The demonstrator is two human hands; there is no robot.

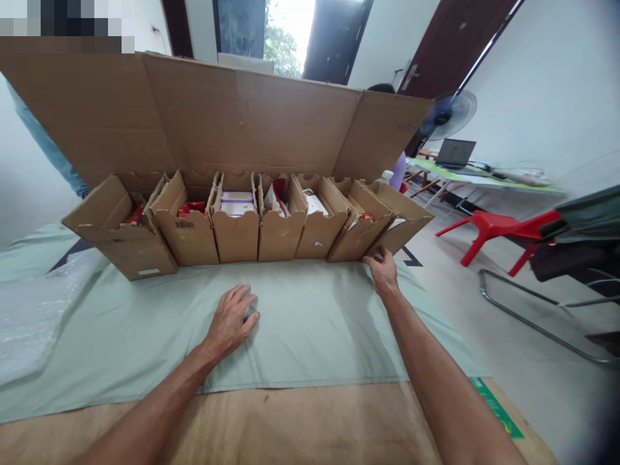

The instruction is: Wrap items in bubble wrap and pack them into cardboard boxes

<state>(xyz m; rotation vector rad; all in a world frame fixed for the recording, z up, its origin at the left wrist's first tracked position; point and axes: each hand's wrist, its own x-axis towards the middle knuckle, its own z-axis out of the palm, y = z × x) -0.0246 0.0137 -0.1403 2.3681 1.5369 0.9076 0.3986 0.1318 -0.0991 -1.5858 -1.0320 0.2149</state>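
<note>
A row of several small open cardboard boxes (236,236) stands on a pale green cloth (310,329), backed by a large upright cardboard flap (232,119). White and red packets show inside them. My left hand (231,318) lies flat on the cloth in front of the row, fingers spread, holding nothing. My right hand (383,271) reaches to the right end of the row and touches the bottom edge of the rightmost box (402,226), fingers bent against it.
The cloth covers a wooden table (290,426). Clear bubble wrap (33,310) lies at the left. To the right are a red plastic chair (498,229), a fan (448,115), a laptop (454,154) on a green table, and a metal frame (533,316).
</note>
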